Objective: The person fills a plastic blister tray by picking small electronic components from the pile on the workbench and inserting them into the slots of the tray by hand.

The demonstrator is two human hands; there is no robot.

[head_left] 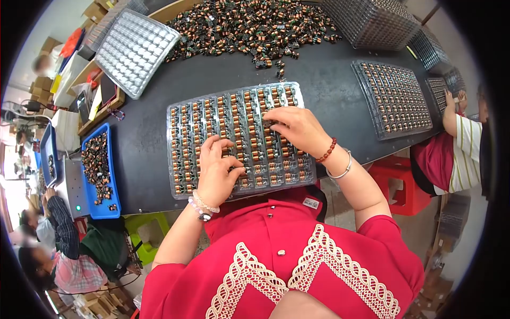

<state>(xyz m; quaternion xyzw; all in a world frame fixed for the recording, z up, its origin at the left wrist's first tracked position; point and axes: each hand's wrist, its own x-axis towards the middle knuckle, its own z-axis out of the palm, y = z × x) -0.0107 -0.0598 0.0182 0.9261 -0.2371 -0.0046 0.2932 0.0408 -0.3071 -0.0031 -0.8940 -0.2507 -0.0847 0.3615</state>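
A clear plastic tray (172,133) lies on the black table in front of me, with rows of small copper-coloured coil parts (234,109) in its pockets. Over its lower middle is my left hand (219,166), its fingers bent and thumb near the forefinger; whatever lies between them is too small to make out. My right hand (289,125) rests over the upper right part of the tray, thumb and fingertips close together above the coils. Its fingertips touch or hover just over a part I cannot make out.
A large heap of loose coils (255,26) lies at the back. An empty tray (135,50) leans at the back left, above a blue bin (109,175) of parts. Stacked trays (372,21) and a filled tray (396,98) stand right. People sit at both sides.
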